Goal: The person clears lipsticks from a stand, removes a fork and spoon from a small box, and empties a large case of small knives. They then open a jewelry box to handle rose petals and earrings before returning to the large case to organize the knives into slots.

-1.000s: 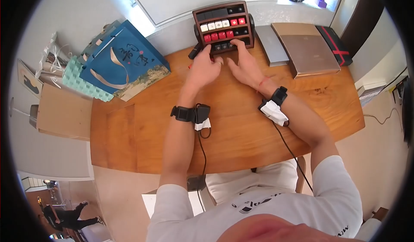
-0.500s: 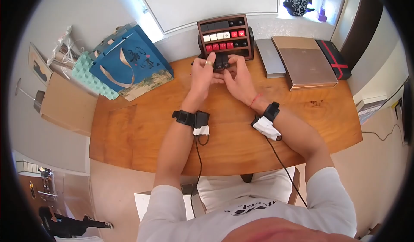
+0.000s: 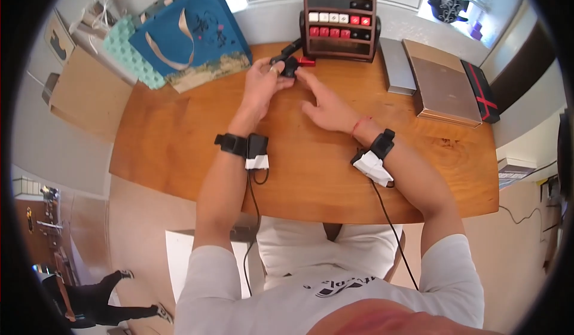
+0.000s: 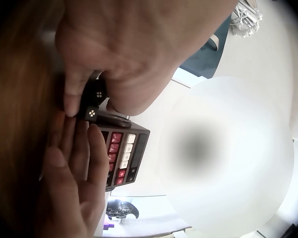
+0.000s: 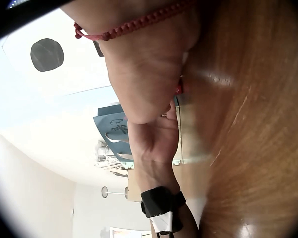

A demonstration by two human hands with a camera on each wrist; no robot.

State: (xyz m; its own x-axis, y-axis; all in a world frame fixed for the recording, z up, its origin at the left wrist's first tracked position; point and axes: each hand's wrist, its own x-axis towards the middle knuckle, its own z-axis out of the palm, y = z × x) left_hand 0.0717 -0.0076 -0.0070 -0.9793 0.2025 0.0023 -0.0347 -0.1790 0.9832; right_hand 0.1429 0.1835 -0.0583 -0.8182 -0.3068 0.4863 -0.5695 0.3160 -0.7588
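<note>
Black keycaps [image 3: 290,67] with light clover marks are pinched between the thumb and fingers of my left hand [image 3: 261,89], left of the rack; two marks show in the left wrist view [image 4: 92,113]. My right hand [image 3: 329,106] is just to their right, fingers extended and holding nothing visible. Whether its fingertips touch the black pieces cannot be told. A wooden rack [image 3: 339,54] stands at the back, with white and red keycaps in one row and red and black in the row below. Its bottom row shows bare. A red piece [image 3: 306,62] lies beside the rack's left foot.
A blue gift bag [image 3: 190,33] stands at the back left beside a green bumpy sheet [image 3: 133,53]. Right of the rack lie a grey box [image 3: 397,66], a brown box [image 3: 441,84] and a black box with red ribbon [image 3: 480,91]. Another person [image 3: 101,302] is at the lower left.
The black keycaps left the rack's bottom row and moved left and nearer in my left hand. My right hand has drawn away from the rack. The head view has shifted.
</note>
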